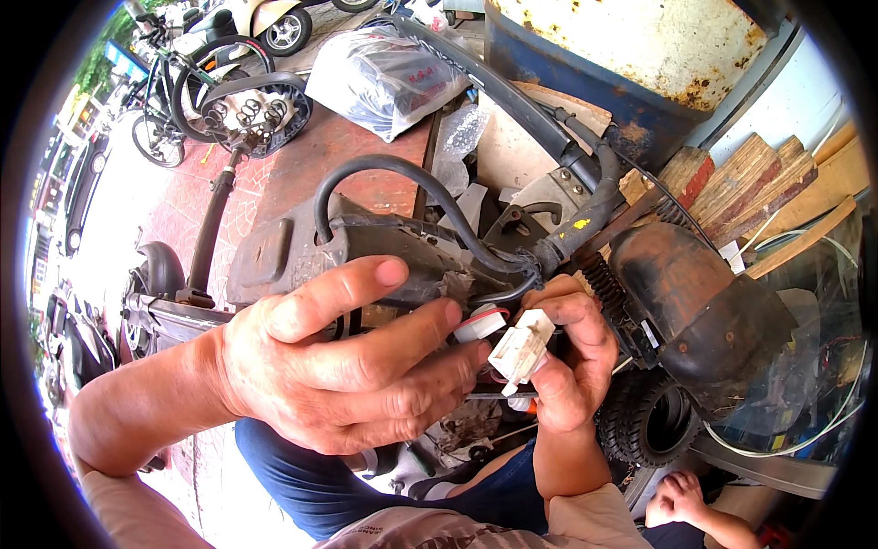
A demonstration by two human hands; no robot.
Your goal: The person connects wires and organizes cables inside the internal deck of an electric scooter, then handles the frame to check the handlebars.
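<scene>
In my right hand a white plastic connector is pinched between thumb and fingers. My left hand reaches across with its fingers stretched out and apart. Its fingertips lie close to a second white plastic piece with a red edge; whether they touch it I cannot tell. Behind both hands is a worn grey-black scooter housing. A thick black cable loops out of the housing and runs to a taped bundle beside my right hand.
A rusty fender and small black tyres sit at right, near split wood. A rusty blue-and-white drum stands behind. Farther left are a plastic bag and a bicycle. Another person's hand shows at lower right.
</scene>
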